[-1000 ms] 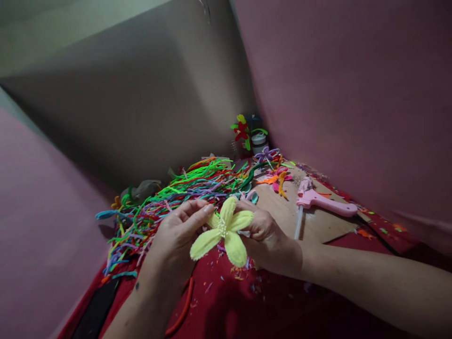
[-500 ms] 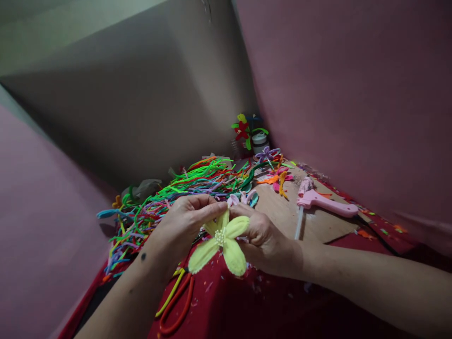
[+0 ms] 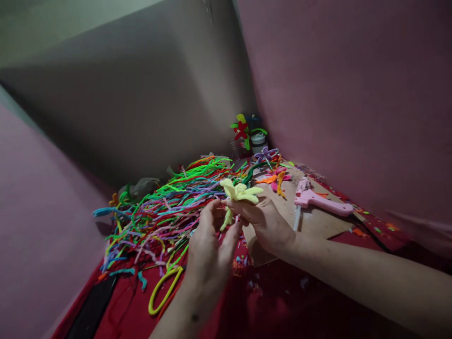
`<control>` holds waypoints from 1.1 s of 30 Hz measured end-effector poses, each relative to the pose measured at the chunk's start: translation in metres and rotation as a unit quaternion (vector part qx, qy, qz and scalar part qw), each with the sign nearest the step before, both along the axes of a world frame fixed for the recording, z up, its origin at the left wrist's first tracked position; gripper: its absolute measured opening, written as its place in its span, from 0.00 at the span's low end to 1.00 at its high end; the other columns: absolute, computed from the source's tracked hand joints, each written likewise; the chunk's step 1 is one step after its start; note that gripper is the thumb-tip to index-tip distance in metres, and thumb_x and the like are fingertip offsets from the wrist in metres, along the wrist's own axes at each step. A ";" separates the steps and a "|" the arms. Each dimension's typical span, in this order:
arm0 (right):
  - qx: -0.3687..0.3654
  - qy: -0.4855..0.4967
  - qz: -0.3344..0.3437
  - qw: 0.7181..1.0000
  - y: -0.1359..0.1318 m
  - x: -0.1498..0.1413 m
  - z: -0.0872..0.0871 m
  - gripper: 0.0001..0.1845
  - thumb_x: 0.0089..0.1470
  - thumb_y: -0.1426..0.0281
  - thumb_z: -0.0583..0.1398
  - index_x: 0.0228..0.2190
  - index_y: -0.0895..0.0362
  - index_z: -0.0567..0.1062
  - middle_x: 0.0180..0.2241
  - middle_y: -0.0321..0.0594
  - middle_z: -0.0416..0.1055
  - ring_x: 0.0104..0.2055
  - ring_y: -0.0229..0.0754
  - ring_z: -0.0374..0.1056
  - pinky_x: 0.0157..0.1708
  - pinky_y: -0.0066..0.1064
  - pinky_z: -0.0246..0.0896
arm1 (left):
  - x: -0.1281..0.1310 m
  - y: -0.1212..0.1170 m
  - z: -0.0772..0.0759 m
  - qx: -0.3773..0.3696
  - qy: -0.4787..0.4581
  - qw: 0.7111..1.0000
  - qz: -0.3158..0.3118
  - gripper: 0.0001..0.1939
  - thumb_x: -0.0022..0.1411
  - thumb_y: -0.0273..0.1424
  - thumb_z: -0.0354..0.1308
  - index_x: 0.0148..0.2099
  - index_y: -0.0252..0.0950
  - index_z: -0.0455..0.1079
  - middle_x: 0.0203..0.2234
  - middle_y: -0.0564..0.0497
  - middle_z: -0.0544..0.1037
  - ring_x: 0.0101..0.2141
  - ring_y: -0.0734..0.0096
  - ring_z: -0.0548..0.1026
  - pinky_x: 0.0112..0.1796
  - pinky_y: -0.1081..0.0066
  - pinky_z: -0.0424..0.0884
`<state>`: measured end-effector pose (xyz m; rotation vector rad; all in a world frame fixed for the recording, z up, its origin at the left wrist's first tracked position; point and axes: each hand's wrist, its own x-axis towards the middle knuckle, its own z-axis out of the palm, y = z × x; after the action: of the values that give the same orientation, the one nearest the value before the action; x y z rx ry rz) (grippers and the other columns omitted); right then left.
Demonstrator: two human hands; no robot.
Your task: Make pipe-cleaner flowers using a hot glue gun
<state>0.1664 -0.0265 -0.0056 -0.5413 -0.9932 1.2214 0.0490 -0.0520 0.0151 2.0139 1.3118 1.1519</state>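
Note:
A pale yellow pipe-cleaner flower [image 3: 240, 192] is held upright in the middle of the view, its petals spread at the top. My right hand [image 3: 263, 221] pinches it just under the petals. My left hand [image 3: 211, 245] is raised below it, fingers curled round the lower stem. Both hands hover over a red cloth [image 3: 275, 306], just in front of a heap of coloured pipe cleaners [image 3: 165, 207].
A pink glue gun [image 3: 323, 200] lies on a brown board [image 3: 318, 221] at the right. Finished flowers [image 3: 277, 179] lie behind, and a red one [image 3: 242, 129] stands by a small jar [image 3: 259, 141] in the corner. Yellow and red loops [image 3: 164, 287] lie near my left arm. Walls close in all around.
The flower was facing me with its petals flat; it has been turned upright and lifted farther from me. My left hand has moved from the petals down to the stem.

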 end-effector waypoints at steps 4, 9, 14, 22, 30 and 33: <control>-0.012 0.008 0.003 1.000 0.002 -0.003 -0.007 0.12 0.46 0.62 0.62 0.20 0.57 0.72 0.18 0.31 0.59 0.20 0.31 0.50 0.22 0.26 0.50 | 0.008 0.010 -0.023 0.249 0.233 0.934 0.109 0.19 0.60 0.28 0.50 0.53 0.29 0.58 0.41 0.36 0.74 0.39 0.58 0.75 0.36 0.64 0.70; -0.003 0.017 0.007 1.000 0.007 -0.004 -0.012 0.10 0.45 0.63 0.63 0.26 0.57 0.75 0.22 0.32 0.64 0.25 0.33 0.57 0.29 0.27 0.56 | -0.001 0.024 -0.026 0.334 0.344 0.873 0.094 0.08 0.63 0.25 0.46 0.41 0.32 0.65 0.26 0.46 0.74 0.25 0.68 0.74 0.26 0.72 0.65; 0.012 0.010 0.048 0.999 0.009 -0.006 -0.009 0.08 0.41 0.66 0.66 0.28 0.55 0.77 0.27 0.33 0.69 0.31 0.35 0.62 0.38 0.30 0.58 | -0.010 0.026 -0.019 0.316 0.256 0.913 0.033 0.08 0.62 0.22 0.45 0.39 0.35 0.64 0.27 0.49 0.75 0.28 0.71 0.74 0.29 0.75 0.66; 0.017 -0.042 0.037 0.998 0.007 -0.005 -0.008 0.07 0.45 0.66 0.62 0.23 0.57 0.76 0.19 0.30 0.61 0.23 0.31 0.53 0.26 0.26 0.52 | -0.011 0.021 -0.016 0.150 0.068 0.985 0.053 0.06 0.61 0.28 0.51 0.39 0.36 0.69 0.23 0.55 0.70 0.23 0.78 0.66 0.27 0.77 0.62; -0.026 0.001 0.101 0.995 0.013 -0.004 -0.017 0.08 0.46 0.64 0.62 0.28 0.56 0.77 0.22 0.32 0.63 0.22 0.31 0.52 0.21 0.26 0.46 | -0.003 0.016 -0.010 -0.144 -0.261 0.954 -0.038 0.09 0.58 0.33 0.55 0.28 0.34 0.64 0.16 0.60 0.57 0.17 0.84 0.52 0.17 0.80 0.49; -0.045 0.034 0.163 0.985 0.018 -0.003 -0.021 0.07 0.46 0.65 0.63 0.28 0.56 0.77 0.23 0.33 0.64 0.23 0.31 0.54 0.22 0.26 0.46 | -0.005 0.017 -0.006 -0.229 -0.338 0.908 -0.096 0.06 0.59 0.32 0.54 0.32 0.35 0.64 0.15 0.61 0.57 0.14 0.85 0.48 0.16 0.79 0.46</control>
<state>0.1630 -0.0090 -0.0268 -0.4138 -0.9985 1.5723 0.0441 -0.0355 0.0091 1.2047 0.8868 1.1593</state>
